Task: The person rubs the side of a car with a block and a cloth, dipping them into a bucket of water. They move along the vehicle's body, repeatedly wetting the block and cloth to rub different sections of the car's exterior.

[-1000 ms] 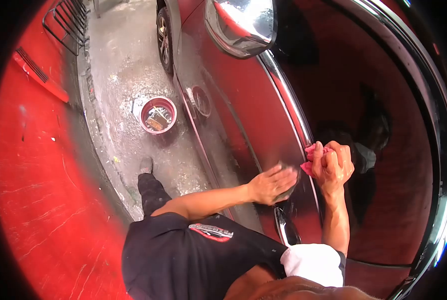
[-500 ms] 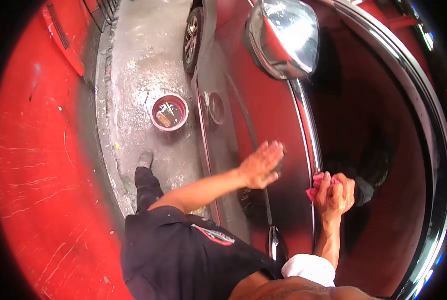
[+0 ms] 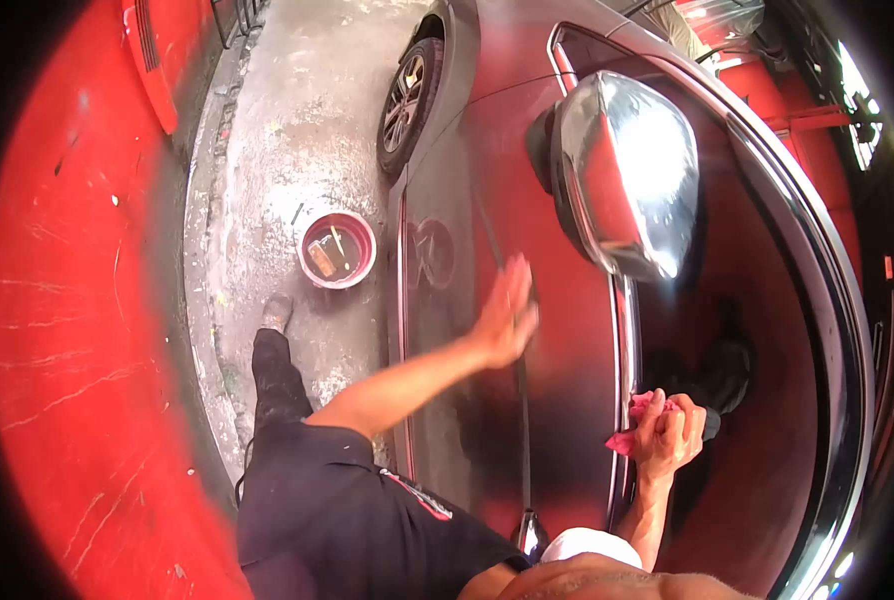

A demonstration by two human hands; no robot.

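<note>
Pink cloth (image 3: 623,441) is bunched in the right hand's (image 3: 671,434) curled fingers, over the chrome trim (image 3: 623,345) at the door's (image 3: 567,400) upper edge. The left hand (image 3: 505,318) lies against the door's side, fingers close together, thumb apart; what its palm covers is unclear.

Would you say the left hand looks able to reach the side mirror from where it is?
Probably yes: the left hand is near the side mirror, with only door panel showing between them.
</note>
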